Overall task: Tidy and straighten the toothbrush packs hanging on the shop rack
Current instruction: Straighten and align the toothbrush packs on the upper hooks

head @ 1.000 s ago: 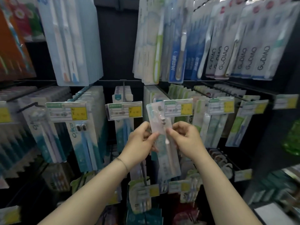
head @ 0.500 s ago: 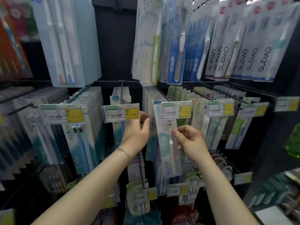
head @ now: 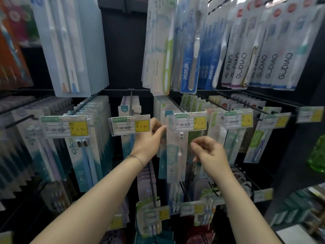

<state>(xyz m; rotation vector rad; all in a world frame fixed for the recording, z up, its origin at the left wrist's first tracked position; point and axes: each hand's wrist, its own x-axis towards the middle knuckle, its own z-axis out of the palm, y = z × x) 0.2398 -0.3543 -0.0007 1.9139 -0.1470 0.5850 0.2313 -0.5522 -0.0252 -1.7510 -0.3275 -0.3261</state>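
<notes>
Nearest you, both bare forearms rise toward the front toothbrush pack (head: 176,155), which hangs upright from its rack hook (head: 174,103) at the head of its row. A thin bracelet (head: 135,157) sits on your left wrist, below and left of that pack. Your left hand (head: 147,141) is at the pack's upper left edge. Its thumb tip touches that edge, and its fingers curl back behind a neighbouring price tag (head: 131,125), so I cannot tell what they grip. Your right hand (head: 209,154) hovers just right of the pack with its fingers loosely curled (nothing is visibly pinched between them). Directly above the pack's top, its own price tag (head: 190,121) covers the hanging hole. Farther up and right of the pack hang the GUDIAO packs (head: 263,59).
</notes>
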